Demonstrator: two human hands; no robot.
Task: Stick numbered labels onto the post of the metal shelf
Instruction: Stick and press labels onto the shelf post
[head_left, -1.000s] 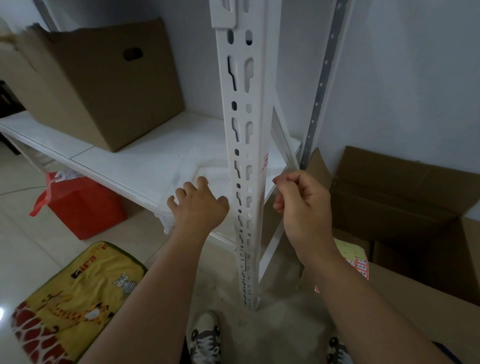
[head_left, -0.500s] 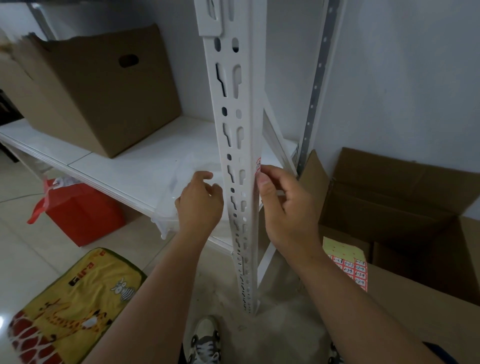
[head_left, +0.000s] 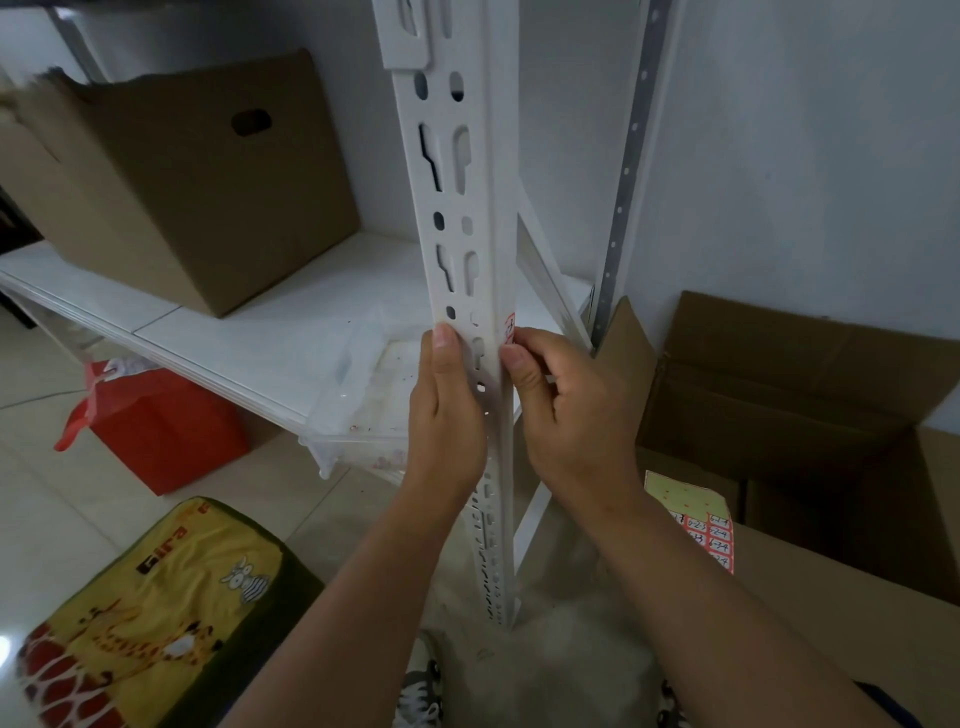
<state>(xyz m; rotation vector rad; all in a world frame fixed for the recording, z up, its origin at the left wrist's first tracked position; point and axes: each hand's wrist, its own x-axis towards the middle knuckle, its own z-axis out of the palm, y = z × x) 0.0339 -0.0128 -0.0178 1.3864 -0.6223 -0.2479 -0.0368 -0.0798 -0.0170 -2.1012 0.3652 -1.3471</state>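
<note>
The white slotted metal post (head_left: 457, 218) of the shelf runs down the middle of the view. A small red-edged numbered label (head_left: 510, 329) sits on the post's right side face. My right hand (head_left: 566, 410) presses its thumb on the post just below the label, fingers curled behind. My left hand (head_left: 447, 410) grips the post's front face from the left, thumb up along it. A yellow sheet (head_left: 693, 514) with more red numbered labels lies on the cardboard at the right.
A brown cardboard box (head_left: 192, 176) stands on the white shelf board (head_left: 270, 332). A clear plastic tray (head_left: 363, 395) overhangs the shelf edge. A red bag (head_left: 156, 431) and a yellow giraffe cushion (head_left: 156, 608) are on the floor; open cartons (head_left: 810, 415) stand at the right.
My right hand moved from open air to the post's right face, where the label now shows. My left hand closed around the post's front and slid up.
</note>
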